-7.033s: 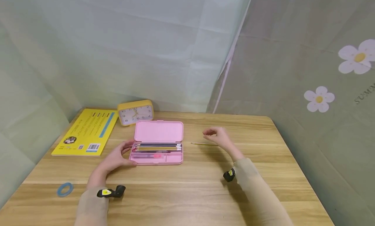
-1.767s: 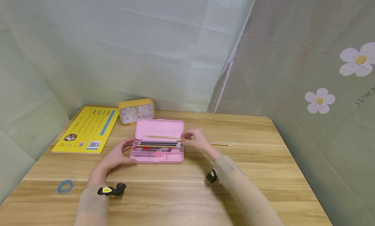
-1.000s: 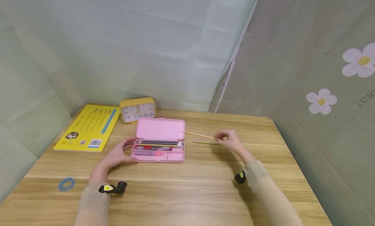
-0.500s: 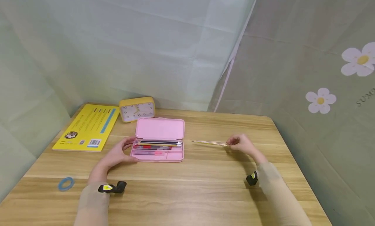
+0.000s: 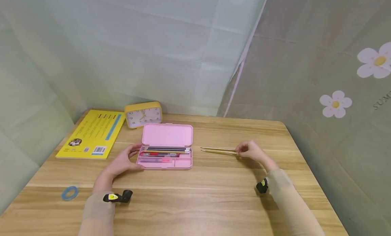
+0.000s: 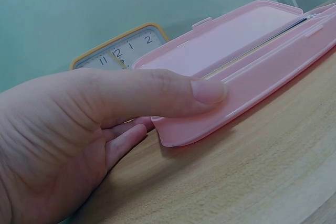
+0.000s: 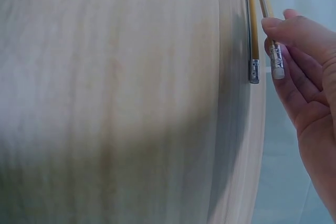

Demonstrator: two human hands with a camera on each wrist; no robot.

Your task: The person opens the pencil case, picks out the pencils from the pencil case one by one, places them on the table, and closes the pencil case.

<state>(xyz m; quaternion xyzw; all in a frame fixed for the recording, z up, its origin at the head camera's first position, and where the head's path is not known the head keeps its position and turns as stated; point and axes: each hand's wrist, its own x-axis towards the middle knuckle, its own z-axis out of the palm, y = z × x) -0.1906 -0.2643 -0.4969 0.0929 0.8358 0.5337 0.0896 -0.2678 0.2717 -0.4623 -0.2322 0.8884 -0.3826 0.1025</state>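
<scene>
My left hand [image 5: 120, 163] grips the left end of the open pink pencil case [image 5: 167, 167]. In the left wrist view its thumb [image 6: 210, 91] presses the front wall, with other fingers behind the end. The case holds several pencils and pens, among them a red pen [image 5: 155, 154]. To the right, my right hand [image 5: 253, 152] pinches one pencil [image 7: 276, 59] near its eraser end. A second pencil [image 7: 253, 40] lies on the table beside it, unheld. Both point left toward the case, close together with a narrow gap.
A yellow alarm clock [image 5: 143, 116] stands behind the case. At the back left lies a yellow book [image 5: 91, 134]. A blue ring [image 5: 70, 193] rests at the front left of the wooden table [image 5: 183, 209]. Cloth hangs behind and at the sides.
My right hand has carried its pencil from over the case lid to the right and lowered it beside the other pencil. My left hand has stayed on the case.
</scene>
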